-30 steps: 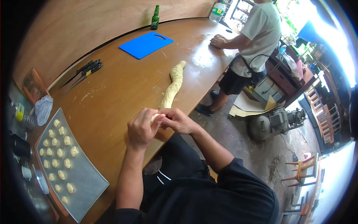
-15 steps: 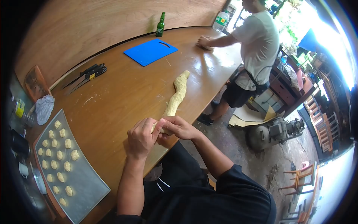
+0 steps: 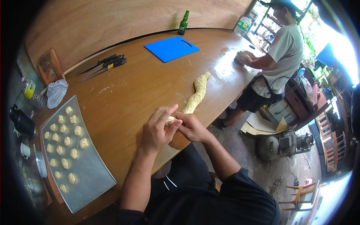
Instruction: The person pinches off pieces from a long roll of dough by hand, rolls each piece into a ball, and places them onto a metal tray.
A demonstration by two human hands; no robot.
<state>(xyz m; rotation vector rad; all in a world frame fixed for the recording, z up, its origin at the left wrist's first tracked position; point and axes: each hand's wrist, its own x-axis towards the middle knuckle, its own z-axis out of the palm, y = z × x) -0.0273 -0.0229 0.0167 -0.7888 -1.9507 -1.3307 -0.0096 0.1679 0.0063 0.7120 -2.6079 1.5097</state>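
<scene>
A long, lumpy dough rope point(image 3: 197, 94) lies on the wooden table, its near end running to my hands. My left hand point(image 3: 159, 126) is around a small pale dough piece at that end, with the thumb bent against it and the fingers partly straightened. Pressed close beside it, my right hand point(image 3: 190, 127) grips the same end of dough, thumb meeting the left thumb. My fingers hide whether the piece is still joined to the rope. To the left, a metal baking sheet point(image 3: 92, 179) carries several small dough lumps in rows.
A blue cutting board point(image 3: 170, 50), green bottle point(image 3: 183, 24) and several black-handled knives point(image 3: 108, 64) lie or stand toward the wall. A crumpled cloth point(image 3: 57, 93) sits behind the sheet. Across the table a co-worker point(image 3: 287, 52) rubs the surface. An air compressor point(image 3: 281, 144) stands on the floor.
The view has turned, shifting the table things rightward. My left fingers have lifted and straightened from a tighter curl around the dough. The co-worker's hands have moved along the table.
</scene>
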